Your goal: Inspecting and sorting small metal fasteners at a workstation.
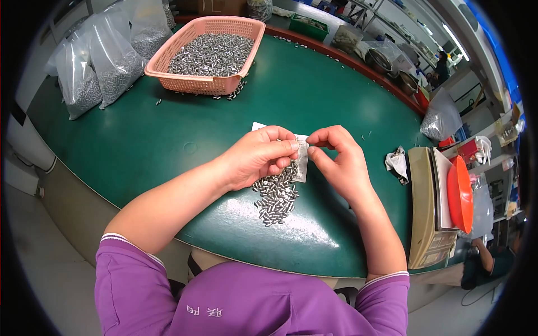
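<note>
Partly beneath the left of the hands lie metal pieces.

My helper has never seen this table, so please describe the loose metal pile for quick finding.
On the green table, go to the side nearest the purple shirt. There, just below the left hand in the picture, lies the pile of small silvery pieces. Unlike those in the pink basket, these have no container.

Your green tabletop is glossy, glare showing on its near part; a red-brown ledge bounds your far side. Beyond, to your right: shelving, lit tube light. Pale grey floor at your lower left.
</note>
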{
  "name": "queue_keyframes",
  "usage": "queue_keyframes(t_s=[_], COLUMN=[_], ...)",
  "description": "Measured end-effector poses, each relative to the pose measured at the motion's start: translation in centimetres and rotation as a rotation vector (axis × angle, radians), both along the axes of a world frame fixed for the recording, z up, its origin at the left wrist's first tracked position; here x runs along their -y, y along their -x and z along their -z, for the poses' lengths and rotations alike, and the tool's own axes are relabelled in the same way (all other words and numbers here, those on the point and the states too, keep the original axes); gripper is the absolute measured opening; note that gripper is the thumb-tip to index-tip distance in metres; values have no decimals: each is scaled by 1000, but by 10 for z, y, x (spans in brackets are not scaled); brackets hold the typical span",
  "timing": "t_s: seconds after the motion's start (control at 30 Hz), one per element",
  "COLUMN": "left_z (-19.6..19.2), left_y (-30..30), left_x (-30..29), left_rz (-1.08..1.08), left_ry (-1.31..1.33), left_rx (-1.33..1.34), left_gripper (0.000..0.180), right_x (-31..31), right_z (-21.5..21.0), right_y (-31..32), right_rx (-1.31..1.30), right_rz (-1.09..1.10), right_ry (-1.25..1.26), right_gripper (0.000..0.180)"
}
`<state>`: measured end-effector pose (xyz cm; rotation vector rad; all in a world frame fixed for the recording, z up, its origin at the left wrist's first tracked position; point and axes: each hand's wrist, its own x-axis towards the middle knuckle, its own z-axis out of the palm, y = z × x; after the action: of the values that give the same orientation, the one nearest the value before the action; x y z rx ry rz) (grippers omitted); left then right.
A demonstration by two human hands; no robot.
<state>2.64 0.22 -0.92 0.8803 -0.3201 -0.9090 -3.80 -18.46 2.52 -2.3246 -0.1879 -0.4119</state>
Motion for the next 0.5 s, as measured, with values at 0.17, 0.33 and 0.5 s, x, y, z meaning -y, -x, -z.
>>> queue_keyframes(t_s=[0.17, 0.33, 0.5], left_z=[-1, -4, 0], left_y=[-2, -2, -3], left_x=[-1, -1, -1], left_rz=[-25, -72, -56], left_ry=[4, 25, 29], left_rx=[-25, -51, -63], left_gripper=[18, 17, 17], right_x=[2, 1, -1], right_z=[-4, -8, 2], right_y=[4, 9, 8], right_rx=[-72, -200, -165], right_rz=[-35, -166, -155], right_ry=[165, 295, 324], right_gripper=[16, 19, 18])
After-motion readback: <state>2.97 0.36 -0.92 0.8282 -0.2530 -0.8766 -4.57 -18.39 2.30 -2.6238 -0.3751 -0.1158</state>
